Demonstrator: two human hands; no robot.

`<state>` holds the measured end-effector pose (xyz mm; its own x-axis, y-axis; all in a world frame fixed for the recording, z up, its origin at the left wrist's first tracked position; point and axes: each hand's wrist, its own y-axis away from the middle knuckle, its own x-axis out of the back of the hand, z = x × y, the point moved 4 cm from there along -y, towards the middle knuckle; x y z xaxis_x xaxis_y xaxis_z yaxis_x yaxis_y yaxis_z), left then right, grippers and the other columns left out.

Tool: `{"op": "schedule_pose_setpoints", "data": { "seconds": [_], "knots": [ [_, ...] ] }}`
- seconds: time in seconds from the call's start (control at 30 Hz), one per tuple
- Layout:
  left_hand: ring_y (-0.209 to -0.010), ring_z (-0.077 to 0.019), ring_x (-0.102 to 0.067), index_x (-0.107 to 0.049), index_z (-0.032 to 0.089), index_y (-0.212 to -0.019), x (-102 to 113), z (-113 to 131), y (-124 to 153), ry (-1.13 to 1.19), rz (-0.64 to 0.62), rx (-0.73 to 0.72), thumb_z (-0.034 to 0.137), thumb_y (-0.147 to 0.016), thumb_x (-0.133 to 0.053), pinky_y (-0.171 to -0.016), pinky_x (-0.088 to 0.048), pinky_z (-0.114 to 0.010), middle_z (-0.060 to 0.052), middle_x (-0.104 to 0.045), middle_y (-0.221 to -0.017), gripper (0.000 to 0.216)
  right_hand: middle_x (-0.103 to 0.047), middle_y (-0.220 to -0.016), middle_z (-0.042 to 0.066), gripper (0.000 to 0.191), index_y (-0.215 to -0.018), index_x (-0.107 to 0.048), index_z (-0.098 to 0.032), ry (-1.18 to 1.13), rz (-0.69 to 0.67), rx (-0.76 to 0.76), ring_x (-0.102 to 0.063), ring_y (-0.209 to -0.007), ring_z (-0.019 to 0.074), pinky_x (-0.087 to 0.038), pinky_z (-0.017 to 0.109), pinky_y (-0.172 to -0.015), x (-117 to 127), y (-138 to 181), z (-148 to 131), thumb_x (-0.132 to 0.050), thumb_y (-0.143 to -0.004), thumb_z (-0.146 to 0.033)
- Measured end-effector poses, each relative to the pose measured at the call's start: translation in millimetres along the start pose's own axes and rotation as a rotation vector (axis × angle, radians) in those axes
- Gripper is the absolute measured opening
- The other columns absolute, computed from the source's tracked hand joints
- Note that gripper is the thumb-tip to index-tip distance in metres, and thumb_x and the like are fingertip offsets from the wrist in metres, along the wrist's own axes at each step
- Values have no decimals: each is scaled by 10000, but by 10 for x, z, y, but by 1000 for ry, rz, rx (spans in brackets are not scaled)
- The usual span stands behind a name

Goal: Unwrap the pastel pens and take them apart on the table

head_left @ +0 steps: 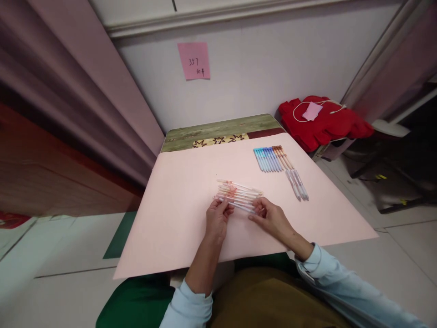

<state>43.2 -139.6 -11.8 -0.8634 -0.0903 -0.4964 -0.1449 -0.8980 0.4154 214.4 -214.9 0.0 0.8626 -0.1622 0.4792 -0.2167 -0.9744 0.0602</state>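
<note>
Several pink pens [239,193] lie side by side in the middle of a pink sheet [177,218] that covers a small table. My left hand [217,218] pinches the left end of the nearest pen of that group. At the right end of the same pens, my right hand [269,217] has its fingers closed on them. Both forearms come up from the bottom edge in light blue sleeves.
A row of blue and brown pens [273,158] lies at the sheet's far right, with two or three more pens [298,184] just below. A red garment [322,120] sits right of the table. A pink note [194,60] is stuck on the wall.
</note>
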Motion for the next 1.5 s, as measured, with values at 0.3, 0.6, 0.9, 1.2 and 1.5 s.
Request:
{"op": "schedule_pose_setpoints", "data": {
  "seconds": [0.3,0.6,0.9,1.2,1.5],
  "knots": [
    [-586,-64,-600,-643,128,-817,-19,-33,21,-22,-7,22,221,-624,-839,-568,-502,-172,1,-643,-706,290,-611,-630,-24,184,-788,-588,-222,131,-12,3,-549,-563,142,-382,242,-552,28,17,-57,-608,-800,-405],
    [-575,-79,-616,-612,135,-819,3,-55,-11,-37,-15,15,265,-625,-840,-546,-505,-181,-14,-664,-717,326,-661,-749,12,194,-849,-661,-240,348,25,119,-601,-685,169,-398,260,-637,0,24,-93,-537,-890,-383],
    [-566,-75,-608,-602,130,-836,122,11,-42,-6,71,-36,280,-646,-820,-563,-500,-184,-22,-665,-698,326,-676,-916,18,130,-904,-616,-226,543,123,225,-587,-670,137,-355,236,-585,-8,103,-18,-586,-871,-347],
    [-471,-71,-506,-644,158,-915,218,93,-152,-527,77,-161,388,-683,-747,-457,-369,-191,31,-586,-615,343,-696,-1051,33,240,-1044,-666,-239,557,241,292,-647,-783,148,-393,230,-601,22,30,-51,-552,-925,-413],
    [-655,-147,-604,-710,187,-898,325,260,-188,-830,109,-407,332,-681,-736,-628,-494,-275,-48,-665,-795,262,-689,-892,24,208,-933,-684,-229,712,201,445,-627,-754,138,-354,238,-602,9,148,-1,-541,-941,-381]
  ]
}}
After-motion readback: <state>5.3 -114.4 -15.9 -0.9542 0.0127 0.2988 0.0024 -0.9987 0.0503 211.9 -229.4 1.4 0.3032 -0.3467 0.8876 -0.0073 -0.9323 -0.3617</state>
